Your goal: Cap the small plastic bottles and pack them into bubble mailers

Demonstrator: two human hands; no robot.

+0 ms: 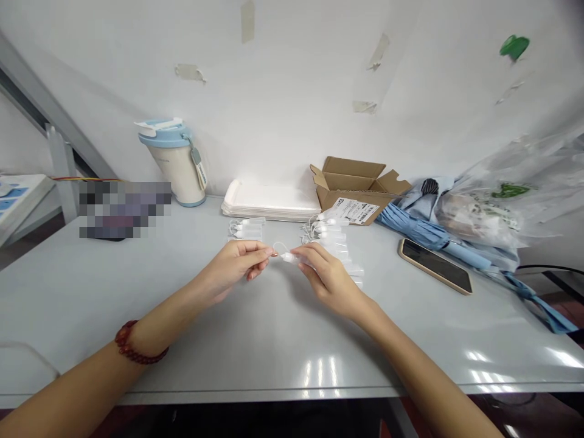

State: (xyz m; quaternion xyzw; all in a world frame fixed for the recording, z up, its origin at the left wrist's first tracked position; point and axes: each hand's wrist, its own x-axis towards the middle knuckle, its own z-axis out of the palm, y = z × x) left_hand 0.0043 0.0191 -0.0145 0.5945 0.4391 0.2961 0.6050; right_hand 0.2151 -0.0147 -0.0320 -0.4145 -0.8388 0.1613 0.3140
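Note:
Between the fingers of my right hand (322, 271) is a small translucent tube with a white cap (287, 257), its capped end pointing left. A thin pale loop of cord (280, 244) arches up from the cap. My left hand (244, 264) is closed in a pinch on a tiny copper-coloured piece (274, 254) at the cap's left; its exact kind is too small to make out. Behind my left hand lie several similar capped tubes (250, 231) in a short row. A larger row of capped tubes (335, 236) lies behind my right hand, partly hidden by it.
Against the wall stand a cream tumbler (176, 167), a stack of white flat packs (274, 204) and an open cardboard box (351, 188). A folded blue umbrella (420, 231), a phone (435, 266) and a plastic bag (493, 207) occupy the right side. A blurred-out item (128, 210) lies left.

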